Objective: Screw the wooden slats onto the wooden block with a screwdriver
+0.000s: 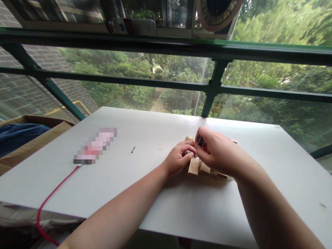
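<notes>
On the white table (150, 186) lies a low object made of light wooden pieces (193, 166), right of the middle. Both hands are over it and hide much of its top. My left hand (178, 159) is closed at its left end, thumb and fingers curled together; what they pinch is hidden. My right hand (219, 148) is wrapped around a dark cylindrical tool (201, 141), held steeply with its lower end down by the left fingertips. The tool's tip and the spot it meets cannot be made out.
A thin metal screw or nail (133, 149) lies left of the hands. Farther left is a blurred-out flat device (100, 143) with a red cable (53, 192) running off the front edge. A cardboard box (38, 141) stands beyond the left side. Green railing (124, 79) borders the back.
</notes>
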Demonstrator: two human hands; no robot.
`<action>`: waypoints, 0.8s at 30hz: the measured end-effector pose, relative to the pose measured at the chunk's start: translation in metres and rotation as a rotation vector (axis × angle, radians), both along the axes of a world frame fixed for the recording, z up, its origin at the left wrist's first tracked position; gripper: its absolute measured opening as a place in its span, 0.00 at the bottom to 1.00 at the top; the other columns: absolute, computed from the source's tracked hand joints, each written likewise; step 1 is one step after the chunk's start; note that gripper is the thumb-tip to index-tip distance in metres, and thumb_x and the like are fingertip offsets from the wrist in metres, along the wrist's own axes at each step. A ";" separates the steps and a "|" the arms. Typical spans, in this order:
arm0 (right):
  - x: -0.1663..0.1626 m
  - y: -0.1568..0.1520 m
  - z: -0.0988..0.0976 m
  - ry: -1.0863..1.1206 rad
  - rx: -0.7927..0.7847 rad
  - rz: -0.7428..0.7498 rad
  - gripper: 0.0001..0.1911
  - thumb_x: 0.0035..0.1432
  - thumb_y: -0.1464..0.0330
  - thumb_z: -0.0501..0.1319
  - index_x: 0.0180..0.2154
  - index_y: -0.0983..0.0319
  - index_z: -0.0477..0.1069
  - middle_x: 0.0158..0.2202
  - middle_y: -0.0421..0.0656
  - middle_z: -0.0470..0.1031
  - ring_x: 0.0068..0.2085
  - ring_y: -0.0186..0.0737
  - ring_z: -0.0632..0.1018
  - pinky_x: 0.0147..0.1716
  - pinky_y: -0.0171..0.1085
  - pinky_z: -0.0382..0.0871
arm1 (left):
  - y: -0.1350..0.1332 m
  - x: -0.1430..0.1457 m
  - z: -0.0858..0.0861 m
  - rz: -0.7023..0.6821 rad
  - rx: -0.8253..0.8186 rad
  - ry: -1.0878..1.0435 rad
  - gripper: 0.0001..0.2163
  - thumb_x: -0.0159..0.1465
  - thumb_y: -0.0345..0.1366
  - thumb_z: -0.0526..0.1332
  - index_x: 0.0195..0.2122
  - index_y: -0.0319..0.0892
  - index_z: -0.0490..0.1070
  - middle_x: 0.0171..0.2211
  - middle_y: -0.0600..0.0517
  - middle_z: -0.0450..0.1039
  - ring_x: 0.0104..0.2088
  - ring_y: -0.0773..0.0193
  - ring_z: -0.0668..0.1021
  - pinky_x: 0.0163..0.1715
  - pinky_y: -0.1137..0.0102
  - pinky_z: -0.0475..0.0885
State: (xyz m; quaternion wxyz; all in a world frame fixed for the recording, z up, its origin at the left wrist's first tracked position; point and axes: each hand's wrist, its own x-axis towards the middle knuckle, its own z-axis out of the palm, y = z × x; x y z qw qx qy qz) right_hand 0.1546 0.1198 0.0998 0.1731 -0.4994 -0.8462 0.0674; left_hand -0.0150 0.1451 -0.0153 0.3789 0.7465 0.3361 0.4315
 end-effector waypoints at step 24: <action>-0.009 -0.005 0.003 -0.005 0.002 0.037 0.04 0.55 0.69 0.55 0.35 0.58 0.59 0.28 0.38 0.70 0.28 0.35 0.68 0.25 0.34 0.52 | 0.001 0.000 -0.003 0.013 -0.017 0.041 0.08 0.63 0.33 0.55 0.40 0.41 0.72 0.52 0.48 0.70 0.53 0.56 0.71 0.55 0.63 0.65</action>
